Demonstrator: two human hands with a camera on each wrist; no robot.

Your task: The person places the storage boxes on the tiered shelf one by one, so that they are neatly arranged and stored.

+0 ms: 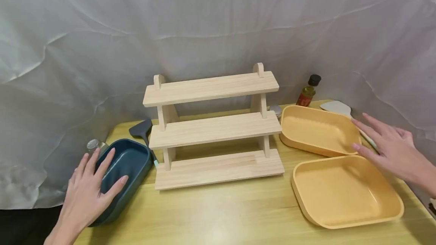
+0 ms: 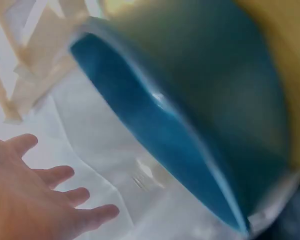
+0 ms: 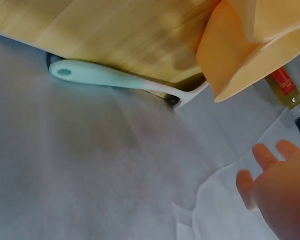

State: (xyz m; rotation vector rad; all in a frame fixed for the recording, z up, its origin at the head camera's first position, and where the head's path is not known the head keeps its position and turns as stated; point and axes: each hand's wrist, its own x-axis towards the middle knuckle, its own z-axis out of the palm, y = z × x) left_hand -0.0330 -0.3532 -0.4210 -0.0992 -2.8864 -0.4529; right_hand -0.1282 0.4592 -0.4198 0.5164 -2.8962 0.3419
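My left hand (image 1: 85, 192) hovers, fingers spread, over a dark blue rectangular tub (image 1: 133, 158) at the table's left side. In the left wrist view, a gap shows between those fingers and the tub. On the opposite side, my right hand (image 1: 391, 146) is held with its fingers extended, above the outer edge of two yellow tubs. The farther yellow tub (image 1: 316, 127) sits directly behind the nearer one (image 1: 347, 196). Beneath the right hand lies a white-headed spatula (image 1: 336, 107), whose pale green handle (image 3: 100, 75) shows in the right wrist view. Neither hand holds anything.
A three-tier wooden shelf (image 1: 218, 127) stands mid-table. Behind the blue tub are a dark grey turner (image 1: 140, 128) and a clear-lidded jar (image 1: 93, 144). A black-capped bottle (image 1: 307, 92) and a partly hidden round lid (image 1: 275, 110) are at the right rear. Grey cloth (image 1: 211, 22) hangs behind.
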